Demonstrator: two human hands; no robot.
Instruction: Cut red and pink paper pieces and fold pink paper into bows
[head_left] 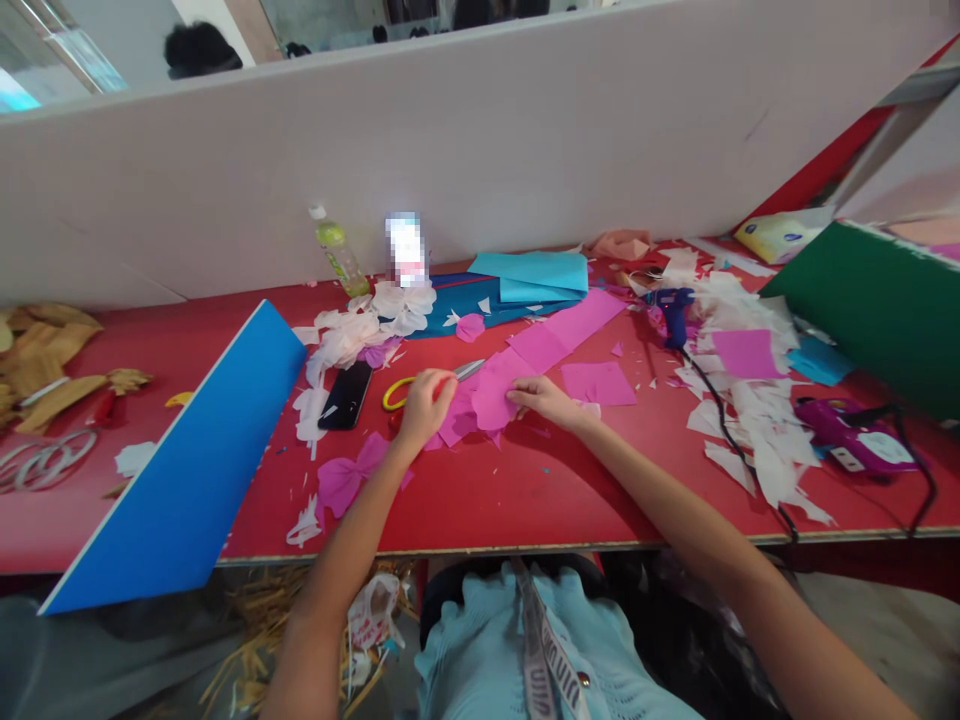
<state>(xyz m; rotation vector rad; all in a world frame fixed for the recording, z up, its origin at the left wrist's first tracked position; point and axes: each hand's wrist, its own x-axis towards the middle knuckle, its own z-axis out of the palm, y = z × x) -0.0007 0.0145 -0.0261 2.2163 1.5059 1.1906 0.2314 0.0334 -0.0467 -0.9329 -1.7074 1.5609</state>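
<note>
Both hands work a piece of pink paper [491, 395] on the red table [525, 490]; the chief risk, as a judgement, is that the thin sheet creases or tears if the two hands pull apart unevenly, and that the left hand [424, 405], which lies just beside the blade tip of the yellow-handled scissors [431, 385], knocks or brushes the blade; loose white scraps [750, 420], well to the right of the right hand [544, 398], could also catch under a moving forearm. The left hand rests with fingers curled and half closed on the left edge of the pink paper, pressing rather than clamping it; whether the thumb pinches the sheet cannot be told. The right hand lies flatter, fingers extended and close together, their tips touching the right edge of the same paper. A black phone [346, 395] lies to the left of the left hand; a blue glue gun [673, 310] stands beyond and right of the right hand; a pink strip [566, 330] runs away from between the hands.
</note>
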